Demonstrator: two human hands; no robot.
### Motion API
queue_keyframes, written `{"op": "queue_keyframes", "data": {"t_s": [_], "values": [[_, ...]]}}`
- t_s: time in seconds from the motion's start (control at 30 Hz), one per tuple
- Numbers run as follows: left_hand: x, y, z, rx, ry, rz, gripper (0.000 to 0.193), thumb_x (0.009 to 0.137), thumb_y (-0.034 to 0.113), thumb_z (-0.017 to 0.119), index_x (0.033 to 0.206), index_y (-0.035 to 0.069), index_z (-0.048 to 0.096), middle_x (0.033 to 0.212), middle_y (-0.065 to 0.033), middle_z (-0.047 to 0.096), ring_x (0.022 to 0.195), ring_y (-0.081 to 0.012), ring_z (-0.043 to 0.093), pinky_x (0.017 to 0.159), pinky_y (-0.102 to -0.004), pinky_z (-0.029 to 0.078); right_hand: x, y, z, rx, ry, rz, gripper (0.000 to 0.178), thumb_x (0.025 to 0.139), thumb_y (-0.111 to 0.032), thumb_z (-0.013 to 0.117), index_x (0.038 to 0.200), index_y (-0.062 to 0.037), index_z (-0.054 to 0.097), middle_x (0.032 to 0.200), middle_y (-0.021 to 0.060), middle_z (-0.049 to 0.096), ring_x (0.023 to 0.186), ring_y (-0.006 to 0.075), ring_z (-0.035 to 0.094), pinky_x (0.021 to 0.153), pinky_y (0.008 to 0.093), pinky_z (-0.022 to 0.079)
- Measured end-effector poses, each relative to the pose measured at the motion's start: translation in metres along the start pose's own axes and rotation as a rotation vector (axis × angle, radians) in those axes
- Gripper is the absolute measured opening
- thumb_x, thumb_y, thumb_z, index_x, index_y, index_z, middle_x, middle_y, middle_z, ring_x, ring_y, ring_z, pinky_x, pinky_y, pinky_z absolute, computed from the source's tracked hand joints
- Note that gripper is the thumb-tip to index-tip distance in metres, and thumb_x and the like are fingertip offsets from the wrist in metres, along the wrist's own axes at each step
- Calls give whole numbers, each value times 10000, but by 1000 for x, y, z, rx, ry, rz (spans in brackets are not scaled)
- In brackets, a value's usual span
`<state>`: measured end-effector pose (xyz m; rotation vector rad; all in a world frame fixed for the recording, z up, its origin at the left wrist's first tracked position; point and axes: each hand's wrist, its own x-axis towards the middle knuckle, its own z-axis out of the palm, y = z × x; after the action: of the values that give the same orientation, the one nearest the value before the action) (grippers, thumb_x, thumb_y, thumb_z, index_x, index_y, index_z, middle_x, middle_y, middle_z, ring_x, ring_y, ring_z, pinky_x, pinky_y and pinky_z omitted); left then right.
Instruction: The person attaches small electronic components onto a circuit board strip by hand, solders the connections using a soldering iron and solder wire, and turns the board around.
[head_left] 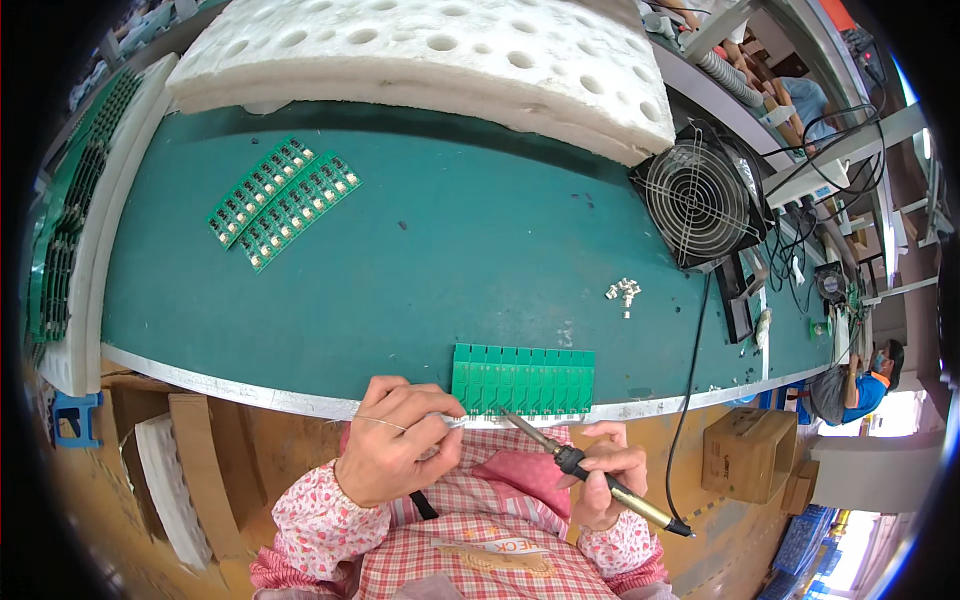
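Note:
My right hand (612,470) is closed round a soldering iron (570,458) with a black and brass-coloured handle. The iron's tip meets the lower edge of a green circuit board panel (523,380), which lies at the table's front edge. Close to that panel's left lower corner, my left hand (400,440) pinches a thin solder wire (378,421), part of which loops behind the fingers. Something whitish shows at those fingertips, too small to make out. A small pile of white connectors (625,292) sits to the right, beyond the panel.
Two populated board panels (285,205) lie at the back left of the green table (450,260). White foam (420,50) with holes spans the back. A caged fan (697,200) stands at the right, near a black cable (690,390). Upright boards (65,220) line the left side.

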<state>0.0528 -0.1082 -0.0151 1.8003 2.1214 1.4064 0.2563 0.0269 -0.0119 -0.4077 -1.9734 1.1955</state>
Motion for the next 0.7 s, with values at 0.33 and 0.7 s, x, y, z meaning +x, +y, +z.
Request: {"op": "queue_keyframes", "data": {"t_s": [0.33,0.7], "values": [[-1,-3,-5,-74,-30,-15,148,676,2,662,670,50,522,884,-60,662,811,-218,647,709,-341,482,6,1,5,112,5,25,140,887,-191,552,893,-66,489,498,35,576,483,118,565,902,423,395],[0,-3,-5,-97,-21,-12,203,641,10,661,596,65,470,889,-63,672,795,-220,648,694,-342,472,7,2,11,181,-28,35,79,864,-96,565,889,-35,522,533,45,606,511,134,606,896,447,427]]}}
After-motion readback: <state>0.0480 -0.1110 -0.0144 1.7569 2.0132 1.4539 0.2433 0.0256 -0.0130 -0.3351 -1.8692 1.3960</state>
